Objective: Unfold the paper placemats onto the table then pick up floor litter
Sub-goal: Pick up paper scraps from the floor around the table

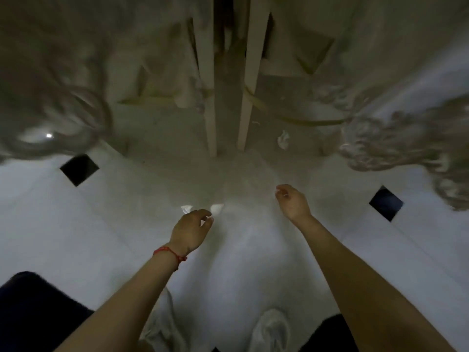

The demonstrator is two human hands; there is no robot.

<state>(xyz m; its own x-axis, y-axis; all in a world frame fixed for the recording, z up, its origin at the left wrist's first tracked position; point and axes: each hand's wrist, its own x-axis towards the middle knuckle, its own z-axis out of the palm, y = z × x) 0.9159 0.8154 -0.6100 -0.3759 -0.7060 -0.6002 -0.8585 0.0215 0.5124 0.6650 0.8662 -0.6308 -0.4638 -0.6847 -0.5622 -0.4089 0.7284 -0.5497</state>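
I am looking down at a pale tiled floor (127, 224) beneath furniture. A crumpled white paper scrap (283, 140) lies on the floor beside the pale upright legs, ahead of my right hand. Two small bright white patches (217, 208) show on the floor just beyond my left hand; whether they are litter or glare is unclear. My left hand (190, 232), with a red string on its wrist, hangs low with curled, parted fingers and holds nothing visible. My right hand (291, 201) is also low, fingers loosely bent, about a hand's length short of the scrap. No placemats are in view.
Two pale upright legs (250, 85) stand straight ahead with a dark gap between them. Blurred ornate furniture (406, 148) curves in at right and left. Black diamond tiles (79, 169) dot the floor. My light shoes (270, 329) and dark knees are at the bottom.
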